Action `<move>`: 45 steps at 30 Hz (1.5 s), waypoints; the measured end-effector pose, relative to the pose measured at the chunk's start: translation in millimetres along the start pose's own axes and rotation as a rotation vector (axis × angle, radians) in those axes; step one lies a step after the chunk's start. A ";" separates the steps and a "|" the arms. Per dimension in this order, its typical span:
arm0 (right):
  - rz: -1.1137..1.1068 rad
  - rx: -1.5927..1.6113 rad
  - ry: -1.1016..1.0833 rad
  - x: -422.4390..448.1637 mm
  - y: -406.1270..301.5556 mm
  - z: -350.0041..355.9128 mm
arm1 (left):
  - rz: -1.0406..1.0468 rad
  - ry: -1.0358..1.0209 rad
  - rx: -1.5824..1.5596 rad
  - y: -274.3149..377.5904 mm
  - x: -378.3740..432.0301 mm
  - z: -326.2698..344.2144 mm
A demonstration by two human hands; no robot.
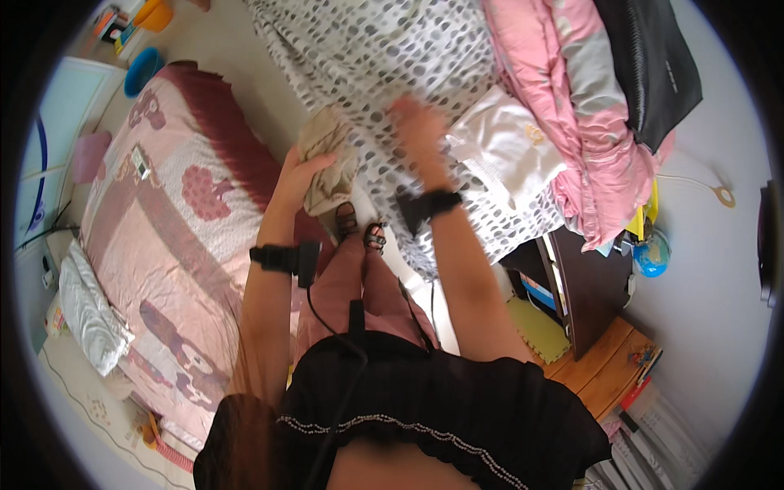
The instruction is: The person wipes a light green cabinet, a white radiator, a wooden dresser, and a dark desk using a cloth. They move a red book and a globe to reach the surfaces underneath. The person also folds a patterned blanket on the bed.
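My left hand point(303, 174) grips a bundle of beige cloth point(329, 153), thumb on top, held above the gap between two beds. The bundle looks folded; its exact kind cannot be told. Blurred by motion, my right hand point(418, 131) is over a white bedsheet with grey dots point(392, 55); nothing shows in it, and its fingers are not clear. Just right of that hand, a white garment point(511, 147) with a small yellowish print lies on the dotted sheet. Both wrists wear black straps.
A pink quilt point(588, 122) and a black bag point(655, 67) lie at the right. Left is a bed with a pink patterned cover point(165, 245). A dark cabinet point(594, 288), a small globe point(652, 254) and a wooden surface point(603, 361) stand at the lower right.
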State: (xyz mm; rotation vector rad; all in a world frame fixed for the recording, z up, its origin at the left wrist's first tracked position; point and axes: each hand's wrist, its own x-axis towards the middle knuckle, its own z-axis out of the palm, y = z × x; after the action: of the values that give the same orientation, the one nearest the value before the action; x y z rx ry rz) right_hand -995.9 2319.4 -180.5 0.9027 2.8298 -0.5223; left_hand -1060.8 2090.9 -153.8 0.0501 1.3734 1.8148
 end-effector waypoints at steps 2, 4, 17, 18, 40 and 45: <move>-0.250 0.308 -0.057 -79.1 -59.0 39.7 | -0.005 0.043 -0.093 6.0 -11.0 -8.5; -0.270 0.544 -0.023 -97.3 -57.0 36.6 | -0.060 0.050 -0.146 13.6 -17.6 -22.6; -0.106 0.114 0.413 64.9 16.8 73.9 | 0.050 0.084 -0.137 34.8 2.9 18.1; -0.253 0.168 0.261 36.0 -10.4 84.1 | 0.069 0.110 -0.146 36.0 -1.1 11.0; -0.407 0.410 -0.407 78.0 -123.7 23.3 | 0.020 0.032 0.068 186.3 183.0 -68.9; -0.343 0.529 0.775 190.2 -172.6 -120.4 | 0.193 0.129 -0.006 223.0 242.4 -93.3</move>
State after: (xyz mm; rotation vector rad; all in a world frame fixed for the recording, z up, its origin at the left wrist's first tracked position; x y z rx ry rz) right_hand -1252.7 2333.7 -60.9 0.8127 3.6688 -1.2448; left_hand -1393.8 2160.0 -114.8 0.0656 1.4964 2.0115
